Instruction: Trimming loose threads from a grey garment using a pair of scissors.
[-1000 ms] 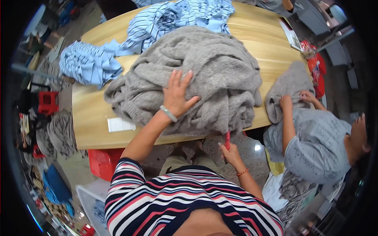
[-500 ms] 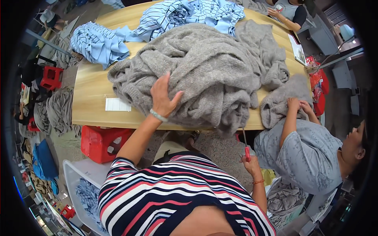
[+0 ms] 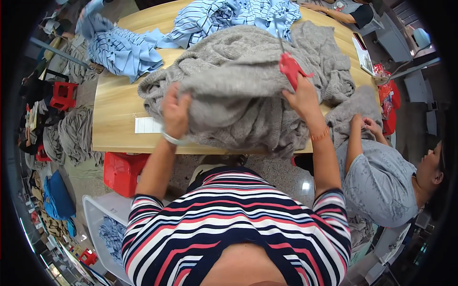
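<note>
A large heap of grey knit garments (image 3: 238, 109) covers the middle of the table. My left hand (image 3: 175, 112), blurred by motion, is closed on the edge of a grey knit garment (image 3: 224, 86) at the heap's left side. My right hand (image 3: 304, 97) holds red-handled scissors (image 3: 290, 69), with the thin metal end pointing away over the heap. The thumb of that hand touches the same raised garment, which stretches between both hands. Whether the right fingers also grip the cloth is hidden.
Blue striped shirts (image 3: 126, 55) lie along the table's (image 3: 112, 114) far side, near a white paper slip (image 3: 148, 125). At right, a co-worker (image 3: 377, 176) handles grey knitwear. A red stool (image 3: 121, 174) and a white bin (image 3: 93, 214) stand at my left.
My right hand has risen from beside my body to the heap with the scissors. My left hand has shifted left and lifted a garment. A blue shirt at far left has been raised.
</note>
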`<state>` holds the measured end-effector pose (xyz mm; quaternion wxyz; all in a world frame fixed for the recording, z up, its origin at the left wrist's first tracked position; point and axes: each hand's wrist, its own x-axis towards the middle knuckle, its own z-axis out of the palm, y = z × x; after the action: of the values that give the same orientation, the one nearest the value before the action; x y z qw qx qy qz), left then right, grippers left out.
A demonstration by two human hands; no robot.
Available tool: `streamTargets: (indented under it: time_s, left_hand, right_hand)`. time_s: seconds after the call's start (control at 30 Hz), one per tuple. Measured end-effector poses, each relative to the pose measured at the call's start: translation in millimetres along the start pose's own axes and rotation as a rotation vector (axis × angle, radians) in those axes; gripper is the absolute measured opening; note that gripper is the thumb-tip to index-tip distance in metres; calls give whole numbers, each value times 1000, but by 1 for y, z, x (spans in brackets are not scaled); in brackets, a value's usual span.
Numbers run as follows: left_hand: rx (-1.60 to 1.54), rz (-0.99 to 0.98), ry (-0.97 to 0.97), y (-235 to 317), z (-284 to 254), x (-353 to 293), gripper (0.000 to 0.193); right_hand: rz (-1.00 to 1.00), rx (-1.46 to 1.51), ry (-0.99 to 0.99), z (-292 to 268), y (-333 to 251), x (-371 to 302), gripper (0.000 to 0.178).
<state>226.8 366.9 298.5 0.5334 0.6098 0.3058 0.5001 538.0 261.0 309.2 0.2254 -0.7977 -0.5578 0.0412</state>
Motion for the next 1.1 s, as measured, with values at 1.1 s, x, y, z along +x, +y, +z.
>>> streamTargets:
  time_s: [1.1]
  left_hand:
    - [964, 365, -383, -82, 66, 101, 40]
  right_hand:
    - [332, 190, 139, -11, 88, 71, 23]
